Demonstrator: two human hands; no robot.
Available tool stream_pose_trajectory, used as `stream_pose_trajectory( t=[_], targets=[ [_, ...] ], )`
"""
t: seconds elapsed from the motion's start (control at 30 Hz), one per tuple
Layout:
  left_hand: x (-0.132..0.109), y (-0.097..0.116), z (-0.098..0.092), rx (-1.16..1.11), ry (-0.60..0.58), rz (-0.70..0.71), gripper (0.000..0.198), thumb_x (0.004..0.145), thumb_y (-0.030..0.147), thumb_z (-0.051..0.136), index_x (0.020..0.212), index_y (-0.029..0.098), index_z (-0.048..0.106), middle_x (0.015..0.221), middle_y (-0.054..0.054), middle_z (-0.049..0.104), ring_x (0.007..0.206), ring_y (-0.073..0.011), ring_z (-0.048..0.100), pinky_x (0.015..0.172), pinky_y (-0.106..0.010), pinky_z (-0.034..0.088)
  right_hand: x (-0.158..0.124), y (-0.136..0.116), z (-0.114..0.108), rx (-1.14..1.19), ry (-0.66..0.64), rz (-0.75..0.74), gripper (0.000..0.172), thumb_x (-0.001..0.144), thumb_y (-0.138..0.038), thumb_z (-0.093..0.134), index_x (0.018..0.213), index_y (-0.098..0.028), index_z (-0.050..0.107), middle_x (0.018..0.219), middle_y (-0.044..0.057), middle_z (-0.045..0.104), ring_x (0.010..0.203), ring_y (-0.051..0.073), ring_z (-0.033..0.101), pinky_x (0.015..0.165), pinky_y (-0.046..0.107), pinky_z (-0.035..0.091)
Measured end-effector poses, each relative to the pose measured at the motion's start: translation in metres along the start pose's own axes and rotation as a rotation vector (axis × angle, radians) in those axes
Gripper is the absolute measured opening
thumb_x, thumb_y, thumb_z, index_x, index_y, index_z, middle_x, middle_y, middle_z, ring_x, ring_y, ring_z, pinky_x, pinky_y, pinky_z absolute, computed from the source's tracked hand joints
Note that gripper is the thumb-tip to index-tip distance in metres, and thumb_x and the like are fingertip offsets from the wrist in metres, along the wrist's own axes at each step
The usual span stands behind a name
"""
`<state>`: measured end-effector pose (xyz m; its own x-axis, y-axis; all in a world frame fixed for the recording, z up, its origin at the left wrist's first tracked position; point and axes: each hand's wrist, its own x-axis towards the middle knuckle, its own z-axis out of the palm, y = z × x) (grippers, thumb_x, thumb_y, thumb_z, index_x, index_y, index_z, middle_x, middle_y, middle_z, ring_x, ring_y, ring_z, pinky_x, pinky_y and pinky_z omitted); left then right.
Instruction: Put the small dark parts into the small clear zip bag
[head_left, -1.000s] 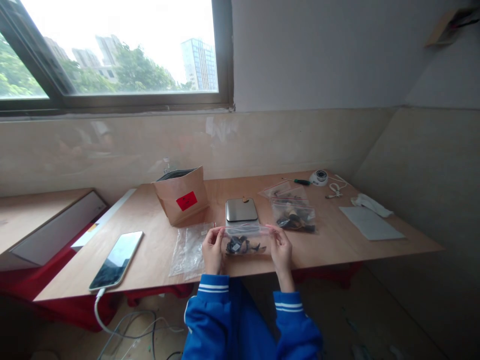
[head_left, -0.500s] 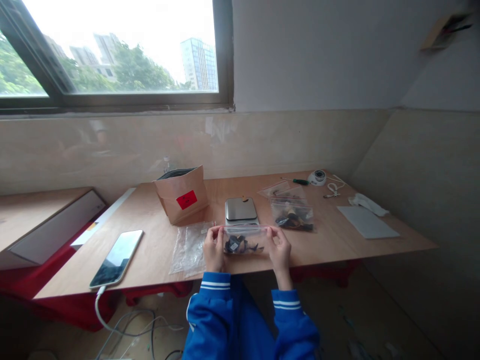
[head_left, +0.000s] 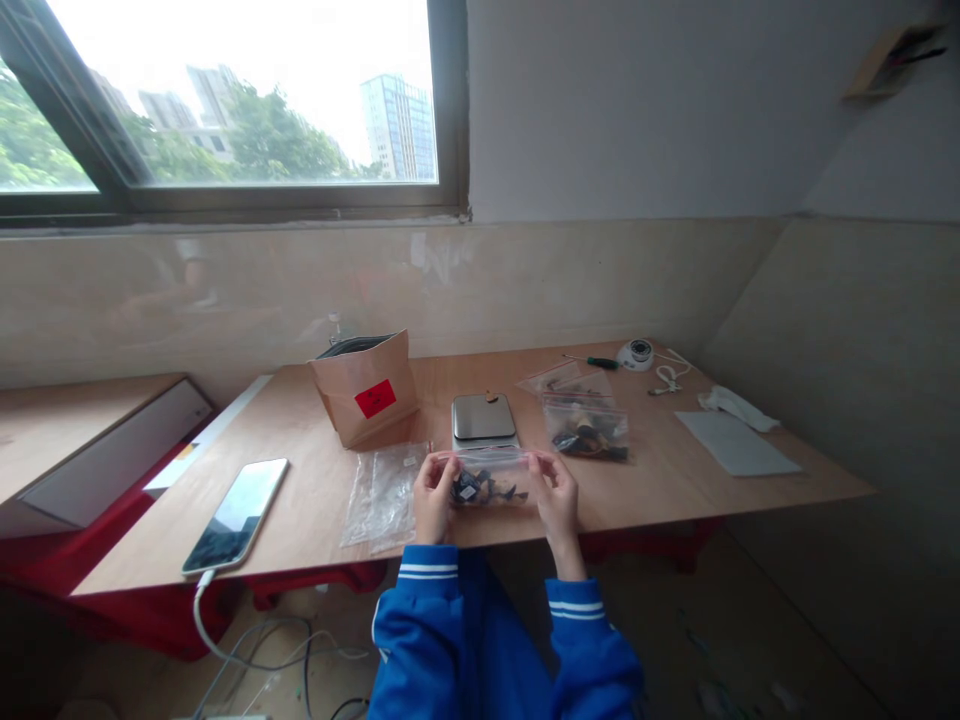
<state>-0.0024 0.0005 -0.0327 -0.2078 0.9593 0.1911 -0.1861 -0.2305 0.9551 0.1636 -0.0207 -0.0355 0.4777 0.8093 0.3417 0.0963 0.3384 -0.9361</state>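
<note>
Both hands, the left hand [head_left: 433,497] and the right hand [head_left: 556,497], grip the top corners of a small clear bag [head_left: 491,479] of dark parts at the near edge of the counter [head_left: 315,480]; over the last second they have drawn slightly closer together along its top strip, which looks like pressing the seal shut. No writing can be read: the red label [head_left: 376,398] on the brown bag [head_left: 365,388] is too small, and the scale [head_left: 483,418] shows no legible brand.

Dark contents of the held clear bag [head_left: 489,480]: too small to identify; fingertips partly hidden behind it; white cable [head_left: 225,640] cut by the lower edge
</note>
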Motion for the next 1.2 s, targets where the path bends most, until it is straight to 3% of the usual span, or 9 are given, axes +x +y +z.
stream_pose_trajectory(
  t=[0.17,0.37,0.6,0.77,0.9,1.07,1.2],
  targets=[
    [0.001,-0.002,0.001,-0.023,0.064,0.008,0.026,0.073,0.040,0.068,0.082,0.016,0.065,0.078,-0.003,0.066,0.078,-0.0155,0.060,0.072,-0.026,0.046,0.000,0.003,0.004,0.044,0.017,0.013,0.026,0.082,-0.042,0.059,0.084,-0.016,0.061,0.078,0.006,0.069,0.080,0.020,0.065,0.082,0.036,0.050],
    [-0.004,0.008,0.007,-0.039,-0.029,-0.059,0.028,0.071,0.041,0.070,0.081,0.014,0.068,0.079,-0.005,0.068,0.077,-0.0157,0.060,0.070,-0.025,0.047,0.000,-0.002,0.002,0.149,-0.109,0.112,0.028,0.079,-0.045,0.062,0.083,-0.017,0.062,0.074,0.005,0.070,0.067,0.019,0.065,0.071,0.034,0.053],
    [-0.004,0.008,0.004,-0.024,-0.026,-0.052,0.029,0.071,0.041,0.070,0.079,0.014,0.068,0.076,-0.005,0.067,0.074,-0.0166,0.061,0.069,-0.026,0.048,-0.001,-0.002,0.000,0.125,-0.166,0.104,0.025,0.078,-0.042,0.065,0.085,-0.018,0.063,0.080,0.005,0.071,0.072,0.019,0.066,0.073,0.035,0.054],
    [-0.005,0.009,0.003,0.036,-0.001,-0.035,0.030,0.071,0.043,0.070,0.081,0.015,0.067,0.074,-0.005,0.068,0.072,-0.0169,0.062,0.066,-0.026,0.048,0.000,-0.001,0.001,0.075,-0.118,0.060,0.024,0.077,-0.041,0.066,0.083,-0.018,0.064,0.080,0.005,0.070,0.078,0.020,0.066,0.078,0.035,0.053],
    [-0.007,0.016,0.008,0.053,0.052,-0.022,0.031,0.070,0.043,0.070,0.081,0.015,0.068,0.074,-0.004,0.068,0.072,-0.0165,0.061,0.066,-0.025,0.048,-0.001,0.001,0.002,0.085,-0.072,0.074,0.025,0.077,-0.042,0.066,0.082,-0.017,0.063,0.075,0.003,0.068,0.073,0.019,0.065,0.075,0.034,0.053],
    [-0.008,0.014,0.007,0.037,-0.066,-0.041,0.028,0.069,0.041,0.072,0.077,0.014,0.071,0.082,-0.007,0.069,0.080,-0.0188,0.063,0.072,-0.028,0.049,-0.004,0.002,0.002,0.166,-0.136,0.171,0.028,0.076,-0.043,0.067,0.088,-0.018,0.064,0.080,0.005,0.071,0.076,0.020,0.067,0.073,0.034,0.055],
    [-0.008,0.009,0.004,0.033,-0.083,-0.032,0.028,0.067,0.040,0.074,0.075,0.014,0.072,0.084,-0.008,0.069,0.082,-0.0199,0.063,0.073,-0.028,0.050,-0.004,0.001,0.004,0.158,-0.140,0.141,0.028,0.074,-0.043,0.068,0.085,-0.017,0.065,0.079,0.005,0.071,0.078,0.021,0.067,0.074,0.036,0.056]
  ],
)
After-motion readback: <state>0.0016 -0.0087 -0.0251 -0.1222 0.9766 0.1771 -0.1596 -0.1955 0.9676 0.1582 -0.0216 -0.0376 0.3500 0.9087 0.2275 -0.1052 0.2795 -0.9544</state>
